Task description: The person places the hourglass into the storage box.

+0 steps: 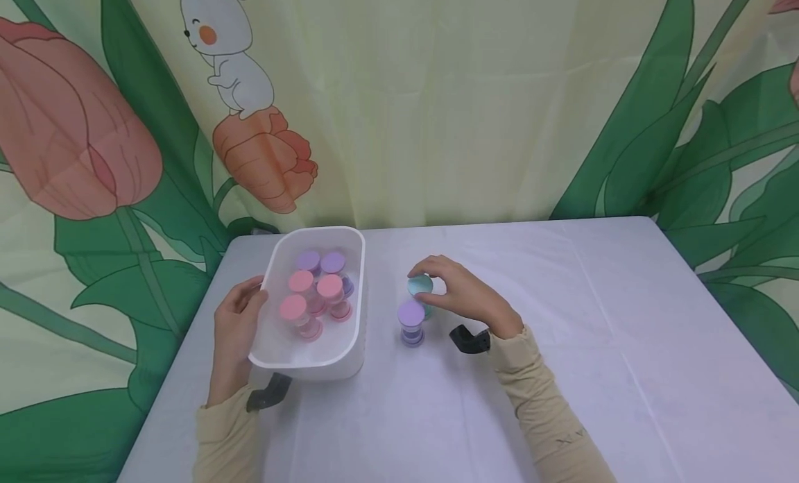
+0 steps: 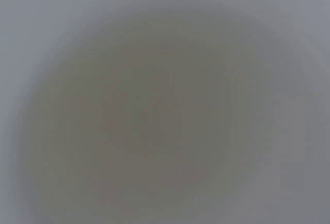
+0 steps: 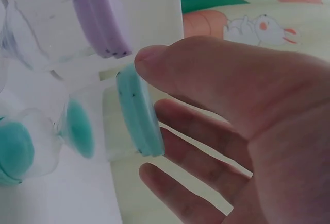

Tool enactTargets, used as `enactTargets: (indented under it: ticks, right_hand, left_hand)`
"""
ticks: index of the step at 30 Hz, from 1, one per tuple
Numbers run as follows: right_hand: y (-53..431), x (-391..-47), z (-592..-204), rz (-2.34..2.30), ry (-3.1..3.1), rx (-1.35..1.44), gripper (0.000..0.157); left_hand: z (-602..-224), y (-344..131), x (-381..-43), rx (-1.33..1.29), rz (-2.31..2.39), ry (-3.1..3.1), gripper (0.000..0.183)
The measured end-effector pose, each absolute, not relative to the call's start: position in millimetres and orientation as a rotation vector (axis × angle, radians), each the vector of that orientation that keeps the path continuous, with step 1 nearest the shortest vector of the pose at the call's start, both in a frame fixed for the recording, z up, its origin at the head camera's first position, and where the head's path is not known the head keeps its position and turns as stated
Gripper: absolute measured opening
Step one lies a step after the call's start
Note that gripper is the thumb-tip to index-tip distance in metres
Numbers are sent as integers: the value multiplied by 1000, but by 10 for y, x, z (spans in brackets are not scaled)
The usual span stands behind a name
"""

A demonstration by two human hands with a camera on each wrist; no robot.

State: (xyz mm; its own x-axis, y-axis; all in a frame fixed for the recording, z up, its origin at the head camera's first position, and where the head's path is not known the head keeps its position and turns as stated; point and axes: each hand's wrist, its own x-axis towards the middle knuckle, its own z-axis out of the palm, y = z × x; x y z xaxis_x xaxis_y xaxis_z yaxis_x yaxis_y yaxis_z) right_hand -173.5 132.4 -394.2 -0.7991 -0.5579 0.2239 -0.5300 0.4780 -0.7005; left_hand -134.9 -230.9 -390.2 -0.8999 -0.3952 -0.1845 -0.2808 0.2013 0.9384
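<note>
My left hand [image 1: 237,323] grips the left rim of a white plastic bin [image 1: 343,358]. Two purple sand timers [image 1: 333,262] and three pink sand timers [image 1: 302,283] stand inside it. To the right of the bin, my right hand [image 1: 462,292] holds a teal sand timer [image 1: 420,284] by its top cap, thumb on the near side and fingers on the far side. Just in front of that one stands a purple sand timer [image 1: 412,315]. In the right wrist view the teal cap [image 3: 140,113] lies between thumb and fingers, with teal sand in the glass. The left wrist view is only a blur.
A white cloth covers the table [image 1: 562,400]. Behind it hangs a curtain [image 1: 449,108] printed with tulips, leaves and a rabbit on a carrot. A black wrist camera [image 1: 469,339] sits under the right wrist, another [image 1: 268,393] under the left.
</note>
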Motion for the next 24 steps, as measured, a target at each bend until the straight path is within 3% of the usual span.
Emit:
enactTargets:
  ticks: [24]
  right_hand:
    - [1367, -1774, -4099, -1384, 2587, -987, 35]
  left_hand:
    - [-3885, -2326, -1329, 641, -1827, -2372, 44]
